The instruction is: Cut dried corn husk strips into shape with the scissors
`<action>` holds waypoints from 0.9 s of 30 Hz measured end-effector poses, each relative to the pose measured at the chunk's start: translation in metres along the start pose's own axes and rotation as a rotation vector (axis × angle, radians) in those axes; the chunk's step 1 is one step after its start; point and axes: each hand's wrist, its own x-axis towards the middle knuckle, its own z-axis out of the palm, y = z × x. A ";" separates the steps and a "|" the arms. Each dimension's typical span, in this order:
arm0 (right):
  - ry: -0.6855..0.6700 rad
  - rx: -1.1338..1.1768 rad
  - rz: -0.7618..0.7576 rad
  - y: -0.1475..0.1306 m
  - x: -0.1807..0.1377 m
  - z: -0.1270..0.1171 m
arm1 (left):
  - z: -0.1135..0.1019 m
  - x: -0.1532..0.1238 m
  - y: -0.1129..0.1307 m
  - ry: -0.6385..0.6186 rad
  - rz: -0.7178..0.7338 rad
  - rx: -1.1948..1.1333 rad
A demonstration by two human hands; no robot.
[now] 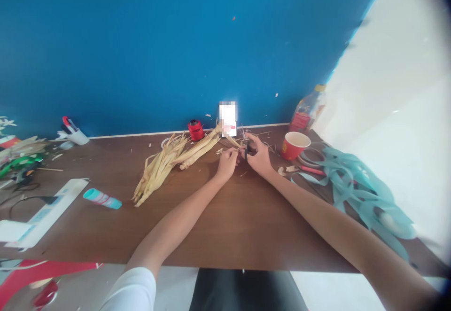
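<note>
Both my hands meet near the back middle of the brown table (229, 221). My left hand (227, 161) pinches a thin pale straw strip (232, 150) that runs toward the pile. My right hand (259, 155) is closed round small dark-handled scissors (248, 147), blades pointing up by the strip. A bundle of dried yellow straw leaves (165, 165) lies just left of my hands, fanning toward the table's front left.
A red paper cup (294, 145) and a plastic bottle (306, 110) stand right of my hands. Teal paper cut-outs (355, 184) cover the right side. A red thread spool (195, 130), teal tube (102, 198), white power strip (45, 212) and a glue gun (72, 131) lie left.
</note>
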 end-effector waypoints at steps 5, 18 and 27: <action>0.013 0.023 0.014 0.002 0.000 0.000 | 0.002 0.000 0.003 -0.073 -0.026 -0.033; -0.011 0.021 -0.010 0.000 0.000 0.001 | -0.001 -0.002 0.004 -0.060 0.100 0.103; 0.011 0.035 -0.016 -0.003 0.000 -0.001 | 0.000 -0.002 0.004 -0.122 0.086 0.090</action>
